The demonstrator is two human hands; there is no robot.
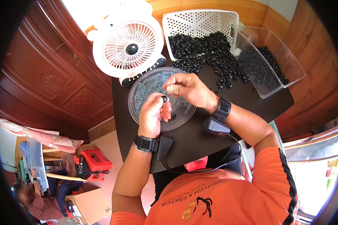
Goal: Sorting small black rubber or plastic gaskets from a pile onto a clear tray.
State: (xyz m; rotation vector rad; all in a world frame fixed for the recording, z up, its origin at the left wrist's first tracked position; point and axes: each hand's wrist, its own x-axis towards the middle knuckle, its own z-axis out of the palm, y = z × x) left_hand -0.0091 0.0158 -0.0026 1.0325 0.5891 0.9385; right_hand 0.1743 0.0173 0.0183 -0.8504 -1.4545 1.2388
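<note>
My left hand point(151, 114) holds a small black round plastic part point(164, 99) between thumb and forefinger, its other fingers loosely curled. Just above it, my right hand point(191, 90) is closed in a pinch, thumb against forefinger; whatever sits between those fingertips is too small to make out. Both hands are over a round clear plastic tray point(182, 119) on the dark table. Many tiny bluish-grey pieces point(148, 88) are spread in the tray, mostly on its left and far side. A few dark bits lie beneath my left fingers.
A white perforated basket point(199, 18), tipped toward me, spills black ring-like parts point(229, 71) onto the table point(221, 144). Right of it stands a clear bin point(289, 84) with more parts. A white fan point(132, 48) stands at the back left. Another person point(45, 204) sits far left near a cardboard box point(90, 206).
</note>
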